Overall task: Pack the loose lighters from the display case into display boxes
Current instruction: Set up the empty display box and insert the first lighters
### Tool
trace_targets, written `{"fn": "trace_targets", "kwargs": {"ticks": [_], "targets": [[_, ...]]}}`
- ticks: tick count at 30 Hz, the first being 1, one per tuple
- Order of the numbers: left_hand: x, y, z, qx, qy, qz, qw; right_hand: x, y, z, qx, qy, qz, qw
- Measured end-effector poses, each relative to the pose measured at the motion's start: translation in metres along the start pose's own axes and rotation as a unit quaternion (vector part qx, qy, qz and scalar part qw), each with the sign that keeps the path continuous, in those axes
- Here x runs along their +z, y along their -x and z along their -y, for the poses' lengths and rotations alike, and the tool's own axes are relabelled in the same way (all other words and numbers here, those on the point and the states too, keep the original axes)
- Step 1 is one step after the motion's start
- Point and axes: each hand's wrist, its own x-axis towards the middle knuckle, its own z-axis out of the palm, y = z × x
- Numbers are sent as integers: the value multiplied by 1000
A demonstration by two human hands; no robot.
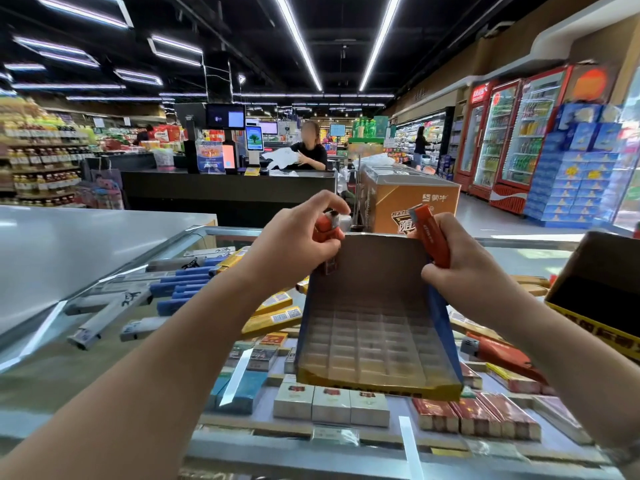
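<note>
Supermarket aisle, checkout behind; glass-topped bench [104,271] with cigarette cartons under the glass. Head view: empty display box [377,323] stands tilted on the glass, grid tray bare. Left hand [294,244] clamped on an orange lighter [329,230] at the box's back-left corner. Right hand [460,268] grips another orange lighter [431,233] at the back-right edge. One more loose lighter [498,355] lies right of the box.

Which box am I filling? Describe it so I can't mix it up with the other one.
Look at the glass case. The box stands on its top between both hands, each holding an orange lighter. Unlike the dark box at the right edge, it has blue sides, a yellow front lip and an empty grid tray.
</note>
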Motion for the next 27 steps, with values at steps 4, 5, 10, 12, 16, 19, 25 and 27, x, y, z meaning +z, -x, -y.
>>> {"fn": "trace_targets", "kwargs": {"ticks": [4,5,10,12,16,19,25,27], "targets": [[-10,-2,4,-28,-37,84,995,0,-1,-2,5,11,0,1000],[-12,-2,4,-27,-46,93,994,0,-2,-2,7,13,1,1000],[-13,-1,4,-1,-94,92,991,1,0,-1,3,16,3,1000],[-15,-2,4,9,-105,74,992,0,0,-1,2,16,4,1000],[-17,-2,4,38,-150,41,987,0,1,1,1,14,12,1000],[-13,0,1,57,-171,42,983,0,1,1,-3,7,9,1000],[-7,0,-4,29,-110,58,992,0,1,2,-4,5,12,1000],[-12,-2,-3,-9,-47,85,995,0,0,2,-9,0,12,1000]]}}
